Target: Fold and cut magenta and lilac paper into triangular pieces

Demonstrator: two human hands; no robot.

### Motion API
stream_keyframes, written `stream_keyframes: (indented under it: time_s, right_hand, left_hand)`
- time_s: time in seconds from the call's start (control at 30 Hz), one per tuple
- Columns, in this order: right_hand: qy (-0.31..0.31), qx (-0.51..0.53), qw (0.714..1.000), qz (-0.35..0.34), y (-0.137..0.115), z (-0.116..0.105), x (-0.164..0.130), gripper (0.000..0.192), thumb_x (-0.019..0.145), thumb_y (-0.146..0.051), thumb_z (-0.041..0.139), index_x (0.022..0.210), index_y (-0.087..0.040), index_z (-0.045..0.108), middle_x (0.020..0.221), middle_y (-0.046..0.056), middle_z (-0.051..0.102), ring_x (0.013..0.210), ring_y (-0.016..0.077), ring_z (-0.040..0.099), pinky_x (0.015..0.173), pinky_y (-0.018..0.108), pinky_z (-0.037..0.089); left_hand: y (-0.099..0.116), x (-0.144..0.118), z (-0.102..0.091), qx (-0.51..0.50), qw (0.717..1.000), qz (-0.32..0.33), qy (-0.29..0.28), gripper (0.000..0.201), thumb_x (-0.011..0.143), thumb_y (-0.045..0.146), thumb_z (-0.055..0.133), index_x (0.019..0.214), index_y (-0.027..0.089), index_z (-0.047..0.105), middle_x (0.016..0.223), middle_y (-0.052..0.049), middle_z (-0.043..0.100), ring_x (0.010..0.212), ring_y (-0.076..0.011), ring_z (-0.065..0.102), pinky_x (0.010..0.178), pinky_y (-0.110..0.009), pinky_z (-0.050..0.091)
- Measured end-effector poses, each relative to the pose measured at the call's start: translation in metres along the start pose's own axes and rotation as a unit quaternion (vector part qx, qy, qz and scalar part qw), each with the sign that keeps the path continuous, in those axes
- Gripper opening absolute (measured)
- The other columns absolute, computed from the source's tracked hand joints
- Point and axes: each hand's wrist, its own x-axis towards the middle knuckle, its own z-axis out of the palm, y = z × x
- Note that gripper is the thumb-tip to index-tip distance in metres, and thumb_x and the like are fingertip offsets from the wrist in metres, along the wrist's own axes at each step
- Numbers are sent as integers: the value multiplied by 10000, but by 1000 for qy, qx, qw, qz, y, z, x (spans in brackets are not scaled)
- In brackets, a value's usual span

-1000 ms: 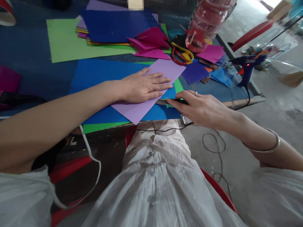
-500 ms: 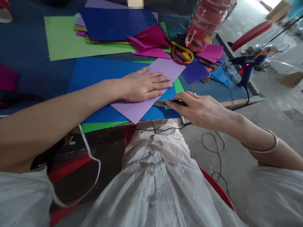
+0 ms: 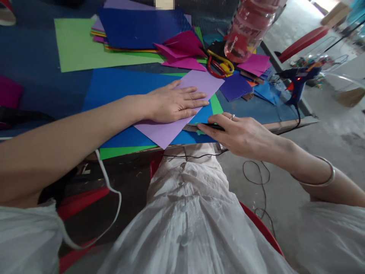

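Note:
My left hand [image 3: 178,102] lies flat with its fingers stretched over a light purple sheet of paper [image 3: 159,134], pressing on it. The purple sheet rests at a slant on a larger blue sheet [image 3: 114,85]. Bright green paper [image 3: 125,152] shows from under the blue one. My right hand [image 3: 235,131] is closed round a utility knife [image 3: 201,129] with a green part near its blade. The blade reaches the lower right edge of the purple sheet; whether it touches the paper I cannot tell.
Behind my hands lie a stack of coloured sheets [image 3: 142,28], folded magenta paper [image 3: 184,51] and scissors [image 3: 218,66]. A pink bottle [image 3: 248,32] stands behind paper scraps [image 3: 235,86]. A blue glue gun [image 3: 299,82] with a cord sits at the table's right edge.
The knife in my right hand has shifted slightly to the left and down along the purple sheet's edge. My left hand keeps its place on the paper.

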Motion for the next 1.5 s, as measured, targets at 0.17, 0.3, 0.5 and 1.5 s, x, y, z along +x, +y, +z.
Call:
stream_keyframes:
  time_s: [0.17, 0.3, 0.5, 1.5]
  right_hand:
    - [12, 2, 1000, -12, -3, -1, -7, 602, 948, 3, 419, 1529, -141, 476, 1263, 134, 679, 910, 194, 622, 572, 291, 452]
    - [10, -15, 1000, -12, -4, 0, -4, 567, 978, -15, 399, 1526, -143, 472, 1242, 127, 683, 893, 188, 626, 568, 289, 442]
    - [17, -21, 999, -28, -5, -1, 4, 503, 1036, -36, 324, 1507, -118, 480, 1224, 128, 690, 868, 190, 641, 555, 297, 450]
    - [38, 18, 998, -44, -15, -3, 2, 500, 1019, -18, 412, 1505, -109, 489, 1242, 131, 695, 885, 177, 632, 590, 280, 473]
  left_hand:
    - [-3, 0, 2, 14, 1000, 11, 6, 669, 1061, 626, 207, 1681, 390, 293, 1789, 81, 191, 1658, -293, 170, 1323, -548, -56]
    - [-3, -1, 1, -3, 1000, 10, 8, 669, 1057, 653, 195, 1677, 412, 273, 1781, 118, 181, 1658, -287, 161, 1318, -579, -63]
    - [0, -1, -1, 15, 1000, 8, 2, 681, 1064, 634, 170, 1683, 374, 281, 1785, 82, 189, 1662, -259, 155, 1327, -540, -46]
    - [-3, 2, 3, 33, 999, 11, 3, 719, 1057, 662, 90, 1688, 362, 259, 1781, 124, 156, 1653, -283, 163, 1322, -557, -47]
